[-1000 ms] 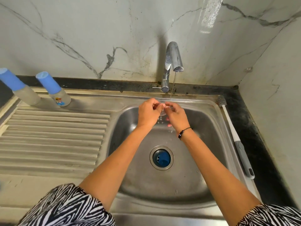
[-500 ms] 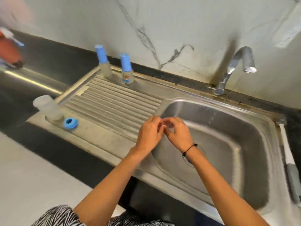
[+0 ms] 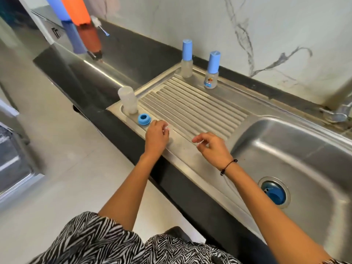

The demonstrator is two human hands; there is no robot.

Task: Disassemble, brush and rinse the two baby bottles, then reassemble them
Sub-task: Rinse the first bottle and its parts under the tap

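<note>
Her left hand (image 3: 156, 137) pinches a small clear teat (image 3: 166, 128) just right of the blue ring (image 3: 144, 119) on the drainboard (image 3: 192, 109); right hand (image 3: 211, 147) hovers nearby, fingers loosely curled, holding nothing. An open bottle (image 3: 128, 100) stands beside the ring, two capped bottles (image 3: 211, 70) far back

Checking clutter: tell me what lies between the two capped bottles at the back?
Head view: bare steel drainboard rim between plain bottle and printed bottle.
</note>
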